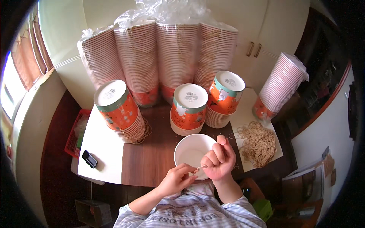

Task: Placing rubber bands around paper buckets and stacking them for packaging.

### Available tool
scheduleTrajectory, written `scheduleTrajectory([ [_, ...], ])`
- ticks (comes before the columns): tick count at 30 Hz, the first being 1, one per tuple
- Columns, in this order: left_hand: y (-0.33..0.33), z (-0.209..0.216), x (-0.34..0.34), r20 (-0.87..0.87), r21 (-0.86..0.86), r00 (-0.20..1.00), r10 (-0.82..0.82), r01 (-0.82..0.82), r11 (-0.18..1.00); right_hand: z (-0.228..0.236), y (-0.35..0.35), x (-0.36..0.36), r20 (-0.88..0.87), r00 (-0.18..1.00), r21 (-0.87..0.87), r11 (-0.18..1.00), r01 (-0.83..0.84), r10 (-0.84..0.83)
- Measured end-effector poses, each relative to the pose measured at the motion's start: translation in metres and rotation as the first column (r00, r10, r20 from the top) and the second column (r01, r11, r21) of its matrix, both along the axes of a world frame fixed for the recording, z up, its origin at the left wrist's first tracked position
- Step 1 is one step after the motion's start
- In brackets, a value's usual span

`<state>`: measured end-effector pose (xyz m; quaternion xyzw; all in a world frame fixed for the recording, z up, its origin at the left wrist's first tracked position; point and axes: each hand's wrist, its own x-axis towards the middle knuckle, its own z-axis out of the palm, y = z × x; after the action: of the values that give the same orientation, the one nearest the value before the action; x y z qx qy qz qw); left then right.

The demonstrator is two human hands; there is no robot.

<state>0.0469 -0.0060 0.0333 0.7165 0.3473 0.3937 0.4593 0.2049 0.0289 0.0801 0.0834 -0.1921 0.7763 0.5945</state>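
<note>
Lower centre: string point(202, 167) is pinched in left hand point(175, 179) and gripped in curled right hand point(220, 161), slanting up-right over white tub point(187, 151).

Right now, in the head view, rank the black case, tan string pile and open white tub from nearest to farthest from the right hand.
1. Open white tub, just left.
2. Tan string pile, to the right.
3. Black case, far left.

Small black case point(90, 159), red basket point(70, 140), brownish curtain point(27, 57) beside bright window point(9, 93)
</note>
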Motion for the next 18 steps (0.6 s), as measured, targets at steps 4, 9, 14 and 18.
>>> scheduleTrajectory([
  [4, 0.002, -0.006, -0.001, -0.001, 0.036, 0.996, 0.088, -0.087, 0.996, 0.004, 0.005, 0.003, 0.046, 0.994, 0.058, 0.994, 0.092, -0.095],
  [9, 0.01, 0.004, -0.022, -0.091, -0.027, 0.973, 0.211, -0.214, 0.976, -0.009, 0.011, 0.015, 0.749, 0.519, 0.418, 0.902, 0.111, -0.411],
  [14, 0.03, 0.022, -0.037, -0.34, 0.056, 0.907, 0.249, -0.245, 0.968, -0.023, 0.026, 0.003, 0.647, -0.107, 0.673, 0.631, -0.386, -0.755],
  [18, 0.047, 0.017, -0.042, -0.282, 0.183, 0.938, 0.2, -0.152, 0.971, -0.03, 0.038, -0.005, 0.716, -0.149, 0.558, 0.687, -0.465, -0.682],
])
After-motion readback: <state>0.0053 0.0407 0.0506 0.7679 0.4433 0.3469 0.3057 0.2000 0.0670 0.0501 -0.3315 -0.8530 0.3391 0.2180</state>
